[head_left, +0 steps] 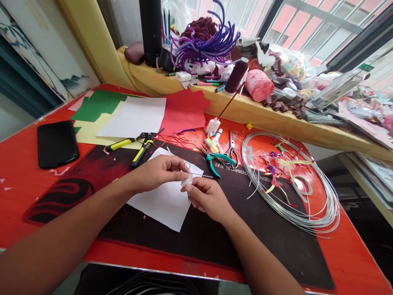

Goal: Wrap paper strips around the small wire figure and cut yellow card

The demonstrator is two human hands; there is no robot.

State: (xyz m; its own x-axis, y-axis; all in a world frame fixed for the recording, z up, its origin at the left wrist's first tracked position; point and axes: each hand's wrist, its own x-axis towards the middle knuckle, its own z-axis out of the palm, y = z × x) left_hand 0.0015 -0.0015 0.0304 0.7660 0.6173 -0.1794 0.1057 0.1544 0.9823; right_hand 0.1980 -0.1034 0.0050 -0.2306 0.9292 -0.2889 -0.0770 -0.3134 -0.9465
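My left hand [164,170] pinches a thin wire; a small loop shows above its fingertips and a straight end sticks out to the right. Between both hands is a small white piece [186,180], perhaps paper or tape, at the wire. My right hand [208,198] grips the lower edge of that piece between thumb and forefinger. A thin dark tip pokes out below the fingers; its kind cannot be made out. Beneath the hands lies a white sheet of paper [162,207] on a black desk mat [245,229].
Teal-handled pliers [215,159], scissors [232,147] and a glue bottle [213,125] lie beyond my hands. Yellow-black wire cutters [143,149], coloured paper [184,108] and a phone [57,143] are leftward. A large wire coil [325,205] lies right. Craft supplies crowd the windowsill [196,88].
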